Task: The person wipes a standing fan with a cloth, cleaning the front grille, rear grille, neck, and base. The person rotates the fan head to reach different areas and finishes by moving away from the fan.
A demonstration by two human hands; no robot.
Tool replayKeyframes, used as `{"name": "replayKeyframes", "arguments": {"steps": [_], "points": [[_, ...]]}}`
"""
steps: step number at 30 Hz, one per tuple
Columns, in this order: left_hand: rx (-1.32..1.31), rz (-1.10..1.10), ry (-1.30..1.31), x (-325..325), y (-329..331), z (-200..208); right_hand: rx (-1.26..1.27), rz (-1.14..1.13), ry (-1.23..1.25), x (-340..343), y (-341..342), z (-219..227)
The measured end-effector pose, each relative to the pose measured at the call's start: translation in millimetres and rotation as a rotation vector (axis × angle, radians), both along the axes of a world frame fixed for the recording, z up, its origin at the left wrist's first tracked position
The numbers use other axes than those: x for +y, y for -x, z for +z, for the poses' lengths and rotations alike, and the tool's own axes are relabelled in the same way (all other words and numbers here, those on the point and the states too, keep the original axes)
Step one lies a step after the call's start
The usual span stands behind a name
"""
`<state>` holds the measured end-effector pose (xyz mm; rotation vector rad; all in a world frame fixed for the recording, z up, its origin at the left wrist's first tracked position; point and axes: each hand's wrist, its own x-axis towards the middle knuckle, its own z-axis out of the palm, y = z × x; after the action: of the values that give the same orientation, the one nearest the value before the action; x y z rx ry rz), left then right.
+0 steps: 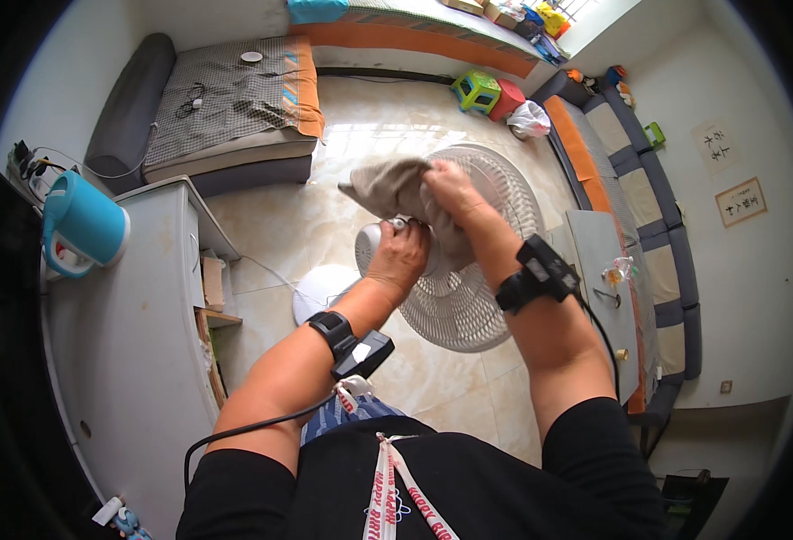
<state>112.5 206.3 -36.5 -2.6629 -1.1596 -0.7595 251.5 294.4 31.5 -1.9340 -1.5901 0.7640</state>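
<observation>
A white electric fan (455, 315) with a round wire grille stands in front of me, its round base (318, 292) partly showing on the floor to the left. My left hand (400, 256) is closed around the motor housing (369, 249) behind the grille, its fingertips next to a small knob. A grey-brown cloth (393, 184) is bunched in my right hand (453, 191), which is closed on it just above the housing. One part of the cloth trails left, and another hangs down against the grille. The cloth hides some of the housing and grille.
A grey cabinet (135, 333) with a blue kettle (86, 220) stands at left, a daybed (225, 108) behind it. At right are a sofa (635, 184) and a low table (594, 238). Far back sit a green stool (477, 92) and white bag (529, 119). A cord (270, 270) crosses the floor.
</observation>
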Motion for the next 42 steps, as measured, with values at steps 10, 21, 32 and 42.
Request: {"name": "replayKeyframes", "arguments": {"steps": [10, 21, 32, 42], "points": [[0.051, 0.015, -0.093, 0.1, 1.4, 2.2, -0.984, -0.049, -0.284, -88.0, -10.0, 106.2], [0.103, 0.014, 0.119, -2.6, -1.0, 2.8, -0.904, 0.108, -0.335, -191.3, 41.0, 1.1], [0.168, 0.041, 0.134, -1.3, -0.7, 11.4, -0.284, -0.003, -0.35, -303.9, 35.1, -19.5], [0.176, 0.037, 0.083, -2.0, -3.7, 14.9, -0.598, -0.205, -0.576, -279.4, 18.7, -16.9]]}}
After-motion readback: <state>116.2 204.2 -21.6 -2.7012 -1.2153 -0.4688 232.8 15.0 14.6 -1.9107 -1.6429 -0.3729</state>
